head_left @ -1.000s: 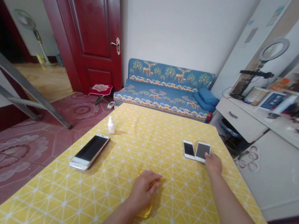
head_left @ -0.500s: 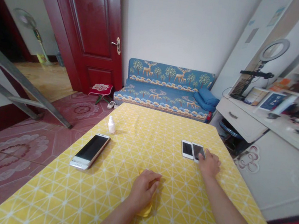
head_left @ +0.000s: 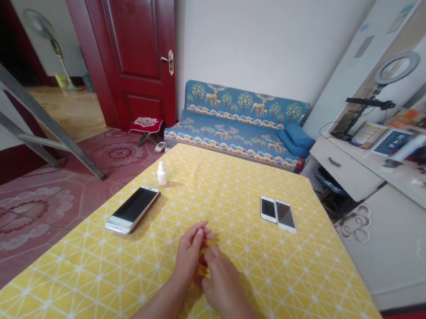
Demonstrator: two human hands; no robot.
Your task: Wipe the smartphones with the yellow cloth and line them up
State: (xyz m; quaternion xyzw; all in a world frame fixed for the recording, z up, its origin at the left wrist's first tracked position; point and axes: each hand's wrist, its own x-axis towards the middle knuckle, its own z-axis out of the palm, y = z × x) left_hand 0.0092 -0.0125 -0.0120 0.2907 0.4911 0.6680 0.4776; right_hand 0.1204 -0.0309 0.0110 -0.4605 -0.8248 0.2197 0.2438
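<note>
My two hands meet over the near middle of the table. My left hand [head_left: 189, 251] is partly curled around a small yellow cloth [head_left: 202, 271], most of which the hands hide. From the right, my right hand [head_left: 222, 283] closes its fingers on the same cloth. Two white phones [head_left: 268, 209] lie side by side, screens up, farther off to the right. At the left, a stack of larger phones [head_left: 133, 209] rests near the table's edge. A small white bottle [head_left: 162, 174] stands upright just beyond that stack.
A yellow patterned tablecloth [head_left: 229, 184] covers the table. Behind it is a blue patterned sofa [head_left: 230, 129]. A metal ladder [head_left: 51, 124] leans at the left, and a white dresser [head_left: 372, 235] with a ring light [head_left: 397, 68] stands on the right.
My right hand has left the right-hand white phone and come back to the cloth beside my left hand. My left hand has shifted slightly left. The phones stay in place.
</note>
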